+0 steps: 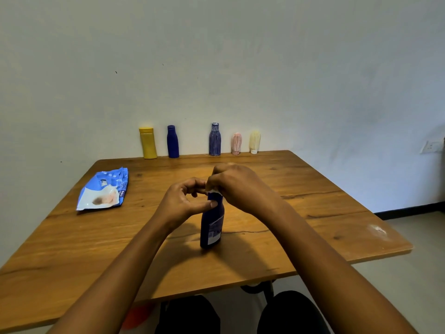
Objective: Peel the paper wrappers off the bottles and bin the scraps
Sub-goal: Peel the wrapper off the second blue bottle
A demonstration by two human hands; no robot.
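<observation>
Right hand [237,186] at bottle [212,225], perhaps wrapper [213,191]

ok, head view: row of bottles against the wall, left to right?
yellow bottle → plain dark blue bottle → blue striped bottle → pink bottle → cream bottle

A blue wipes pack [103,190] lies on the wooden table [313,213].

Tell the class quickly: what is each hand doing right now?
Left hand: holds the bottle by its neck.
Right hand: pinches a paper scrap at the bottle's top.
</observation>
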